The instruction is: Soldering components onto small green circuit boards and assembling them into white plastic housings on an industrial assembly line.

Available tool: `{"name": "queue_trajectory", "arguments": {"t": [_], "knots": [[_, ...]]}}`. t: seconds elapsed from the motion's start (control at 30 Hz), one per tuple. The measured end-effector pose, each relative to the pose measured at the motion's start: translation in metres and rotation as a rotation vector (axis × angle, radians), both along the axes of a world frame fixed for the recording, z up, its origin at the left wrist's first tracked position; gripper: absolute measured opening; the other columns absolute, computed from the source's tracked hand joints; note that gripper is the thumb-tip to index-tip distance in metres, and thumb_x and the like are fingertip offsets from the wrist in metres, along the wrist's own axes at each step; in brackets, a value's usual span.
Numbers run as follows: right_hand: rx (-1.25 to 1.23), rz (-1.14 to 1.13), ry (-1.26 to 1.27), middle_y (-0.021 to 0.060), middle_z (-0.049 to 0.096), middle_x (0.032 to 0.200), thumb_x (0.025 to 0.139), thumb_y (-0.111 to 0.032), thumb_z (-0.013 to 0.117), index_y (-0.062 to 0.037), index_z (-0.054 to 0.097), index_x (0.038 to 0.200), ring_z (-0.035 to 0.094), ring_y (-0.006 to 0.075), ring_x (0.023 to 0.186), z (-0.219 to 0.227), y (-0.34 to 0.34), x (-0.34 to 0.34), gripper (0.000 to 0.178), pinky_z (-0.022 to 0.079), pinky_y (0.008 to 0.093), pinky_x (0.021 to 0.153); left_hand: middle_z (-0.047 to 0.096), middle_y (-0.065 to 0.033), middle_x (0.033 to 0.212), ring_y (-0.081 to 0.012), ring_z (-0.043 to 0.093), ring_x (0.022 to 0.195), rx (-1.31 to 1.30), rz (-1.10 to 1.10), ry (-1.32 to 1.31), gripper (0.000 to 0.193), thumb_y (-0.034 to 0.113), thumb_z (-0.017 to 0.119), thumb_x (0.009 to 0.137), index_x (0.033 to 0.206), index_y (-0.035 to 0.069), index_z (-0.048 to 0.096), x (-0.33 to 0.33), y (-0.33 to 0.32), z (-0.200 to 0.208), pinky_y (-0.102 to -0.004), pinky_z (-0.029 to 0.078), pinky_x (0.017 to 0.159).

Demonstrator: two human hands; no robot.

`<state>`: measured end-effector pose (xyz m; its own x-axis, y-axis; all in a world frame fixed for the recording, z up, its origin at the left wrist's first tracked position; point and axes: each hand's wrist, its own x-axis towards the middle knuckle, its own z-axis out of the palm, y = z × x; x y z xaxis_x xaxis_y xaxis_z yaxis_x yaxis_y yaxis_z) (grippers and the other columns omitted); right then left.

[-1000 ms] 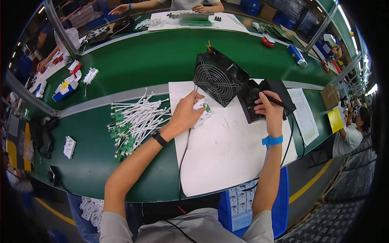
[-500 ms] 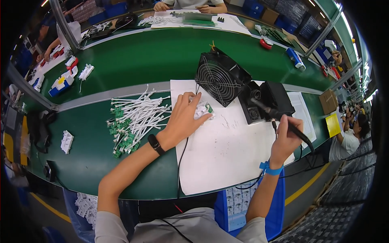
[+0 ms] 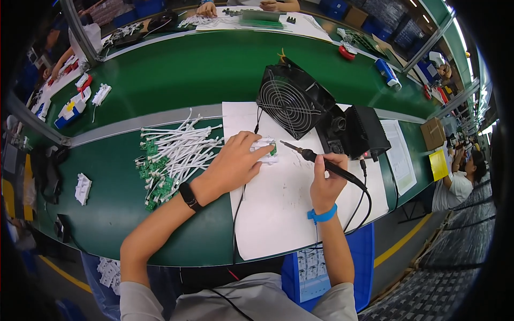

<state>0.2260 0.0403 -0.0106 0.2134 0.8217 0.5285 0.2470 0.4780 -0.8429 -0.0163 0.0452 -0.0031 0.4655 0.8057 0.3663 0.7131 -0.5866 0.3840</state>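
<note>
My left hand (image 3: pixel 231 165) holds a small white plastic housing (image 3: pixel 266 159) down on the white sheet (image 3: pixel 278 214), its fingers over the near-left part. A small green circuit board (image 3: pixel 273 148) shows at the housing's right end. In my right hand (image 3: pixel 328 184) is a black soldering iron (image 3: pixel 308 154), gripped like a pen. Its metal tip points left and stops just right of the board, apart from it as far as I can see. To the left of my left hand lies a pile of white cables (image 3: pixel 187 150) with green circuit boards (image 3: pixel 155 176) on their ends.
A black fan (image 3: pixel 292 101) stands behind the work, beside a black soldering station (image 3: pixel 364 131). The iron's cord loops at right. One white housing (image 3: pixel 83 189) lies far left. Beyond the metal rail (image 3: pixel 150 119) runs a green belt (image 3: pixel 214 69). A blue bin (image 3: pixel 364 262) sits below the bench edge.
My right hand has brought the soldering iron left, away from the station, to beside the housing. My left hand has shifted slightly and still holds the housing.
</note>
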Motion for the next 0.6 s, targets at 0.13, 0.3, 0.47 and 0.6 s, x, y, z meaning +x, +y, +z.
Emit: {"name": "queue_trajectory", "arguments": {"t": [0.13, 0.3, 0.47, 0.6], "knots": [[-0.058, 0.019, -0.006, 0.0014, 0.06, 0.085, 0.095, -0.004, 0.072, -0.003, 0.057, 0.101, 0.054, 0.0044, 0.074, -0.003, 0.0048, -0.0011, 0.015, 0.042, 0.0172, 0.06, 0.057, -0.016, 0.133, -0.0337, 0.052, 0.125, 0.07, -0.005, 0.068, 0.048, 0.011, 0.07, 0.088, 0.135, 0.013, 0.064, -0.0009, 0.0001, -0.0034, -0.0422, 0.048, 0.103], [-0.075, 0.054, 0.051, 0.0026, 0.063, 0.087, 0.095, -0.005, 0.072, -0.0031, 0.058, 0.101, 0.055, 0.0044, 0.075, -0.0021, 0.0027, -0.0026, 0.015, 0.041, 0.0177, 0.059, 0.056, -0.016, 0.133, -0.0336, 0.053, 0.124, 0.078, -0.02, 0.089, 0.048, 0.012, 0.07, 0.088, 0.136, 0.013, 0.064, -0.0004, 0.003, -0.0048, -0.0413, 0.051, 0.1], [-0.094, 0.074, 0.016, 0.0024, 0.064, 0.085, 0.095, -0.005, 0.072, -0.0025, 0.058, 0.101, 0.055, 0.0047, 0.073, -0.0025, 0.0039, -0.0037, 0.016, 0.041, 0.0177, 0.059, 0.056, -0.0162, 0.133, -0.0329, 0.053, 0.124, 0.095, -0.012, 0.111, 0.049, 0.012, 0.07, 0.088, 0.136, 0.012, 0.063, -0.0021, 0.002, -0.0022, -0.0401, 0.052, 0.097], [-0.104, 0.074, -0.032, 0.0026, 0.063, 0.077, 0.094, -0.005, 0.073, -0.0017, 0.056, 0.098, 0.053, 0.0043, 0.066, 0.0003, 0.0043, -0.0025, 0.017, 0.039, 0.0178, 0.058, 0.058, -0.0161, 0.127, -0.0305, 0.055, 0.118, 0.136, -0.015, 0.08, 0.045, 0.009, 0.072, 0.085, 0.129, 0.007, 0.066, 0.0006, 0.0025, -0.0013, -0.0383, 0.053, 0.094]]}}
